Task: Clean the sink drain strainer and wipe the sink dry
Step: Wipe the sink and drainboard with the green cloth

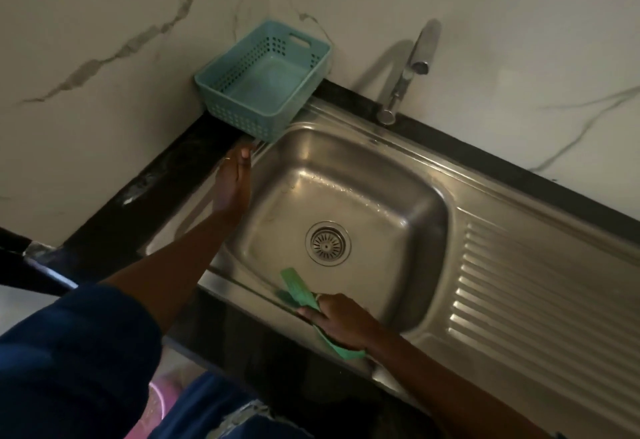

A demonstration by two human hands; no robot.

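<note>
- Marble-veined wall backs the stainless steel sink (398,147); round drain strainer (327,243) sits uncovered in the basin.
- Left hand (232,186): fingers straight, together, at left rim.
- Right hand (341,321): fingers closed, clutching green cloth (298,291) on front rim.

A round metal drain strainer (327,243) sits in the floor of the stainless steel sink (408,192). A ribbed draining board (540,300) lies to its right, a chrome tap (412,68) behind, and a perforated teal plastic basket (263,82) on the black worktop (166,175) at the far-left corner.

A black countertop (114,227) is carrying a steel sink (519,217) (ribbed drainboard to the right); a teal basket (263,82) is sitting at the back corner, overlapping the sink's rim.
</note>
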